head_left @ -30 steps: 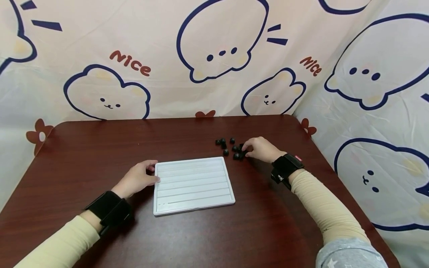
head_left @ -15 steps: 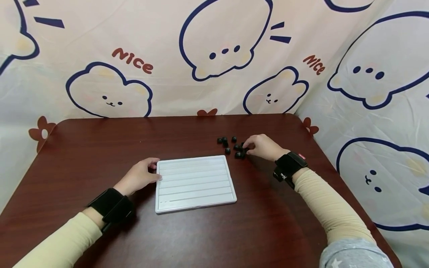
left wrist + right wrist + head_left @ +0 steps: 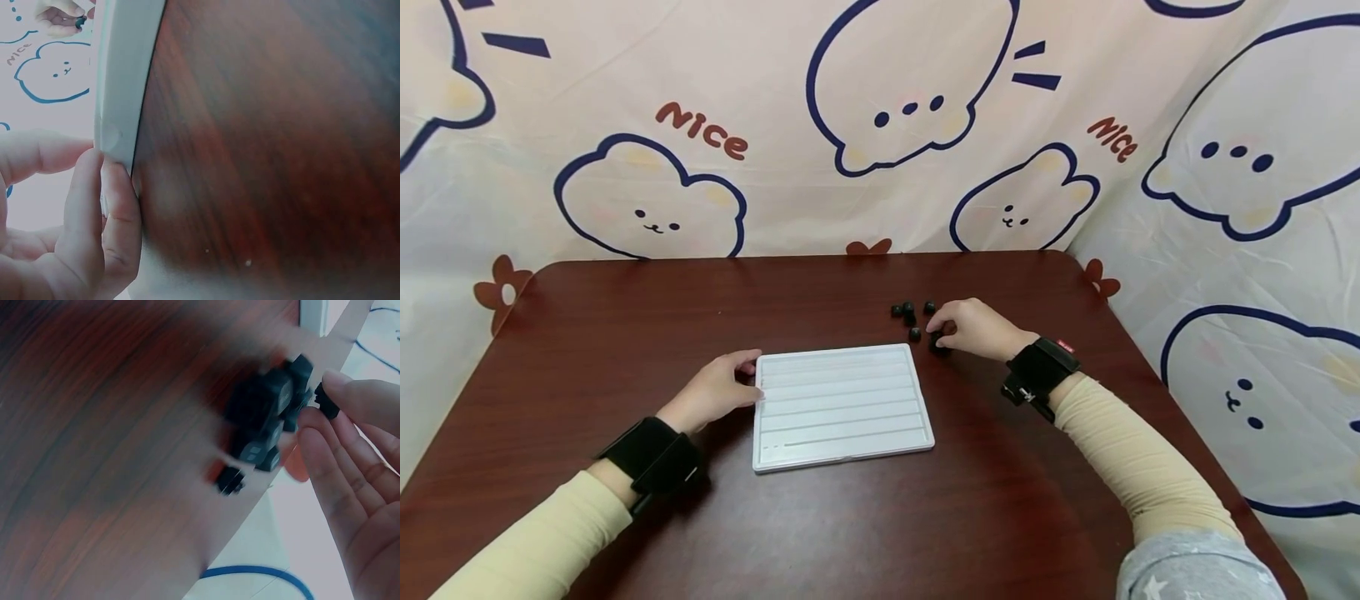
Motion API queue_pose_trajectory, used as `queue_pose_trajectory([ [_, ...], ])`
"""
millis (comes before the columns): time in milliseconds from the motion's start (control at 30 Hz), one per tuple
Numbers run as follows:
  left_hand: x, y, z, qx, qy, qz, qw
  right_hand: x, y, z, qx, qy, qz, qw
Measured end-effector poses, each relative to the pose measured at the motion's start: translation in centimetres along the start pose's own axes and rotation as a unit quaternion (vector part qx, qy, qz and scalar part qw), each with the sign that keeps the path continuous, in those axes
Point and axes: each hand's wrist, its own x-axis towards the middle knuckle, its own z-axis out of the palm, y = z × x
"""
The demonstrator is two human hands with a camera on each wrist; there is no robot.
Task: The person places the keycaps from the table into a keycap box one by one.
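A white ridged board (image 3: 842,407) lies flat on the brown table. My left hand (image 3: 709,392) holds its left edge, the thumb at the rim; in the left wrist view fingertips (image 3: 115,212) press against the board's side. Right of the board my right hand (image 3: 979,328) hovers low over a cluster of small black keycap-like blocks (image 3: 910,320). Between thumb and fingers it pinches one black block (image 3: 326,402), seen in the right wrist view. Pale printed marks show on several blocks (image 3: 253,452) in the pile. The right hand hides part of the cluster in the head view.
One loose block (image 3: 230,479) lies apart from the pile in the right wrist view. Cloth walls (image 3: 775,125) with cartoon drawings stand behind the table (image 3: 1037,517) and at both its sides. Both wrists wear black straps (image 3: 655,454).
The right hand has shifted slightly left over the cluster and now pinches a block. The left hand stays on the board's edge. The head view has shifted a little.
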Motion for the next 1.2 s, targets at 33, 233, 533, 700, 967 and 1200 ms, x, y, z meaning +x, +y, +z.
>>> queue_pose_trajectory([
  [33,0.0,0.0,0.0,0.0,0.0,0.001,1.0,0.1,-0.3,0.1,-0.001,-0.002,-0.003,1.0],
  [233,-0.1,0.2,0.0,-0.007,-0.002,0.001,1.0,0.8,-1.5,0.5,-0.013,-0.007,-0.037,0.999],
  [533,0.0,-0.1,0.0,-0.003,-0.001,0.002,1.0,1.2,-3.0,1.1,-0.011,-0.019,-0.063,0.998],
  [700,0.1,-0.2,0.0,-0.008,-0.001,0.0,1.0,1.5,-3.4,1.5,-0.001,-0.024,-0.066,0.998],
  [967,0.3,-0.2,0.1,-0.01,-0.001,-0.004,0.9999,2.5,-4.3,2.0,0.003,-0.032,-0.073,0.997],
  [1200,0.3,-0.2,0.0,-0.007,0.001,-0.001,1.0,3.3,-5.2,2.3,0.015,-0.04,-0.08,0.996],
])
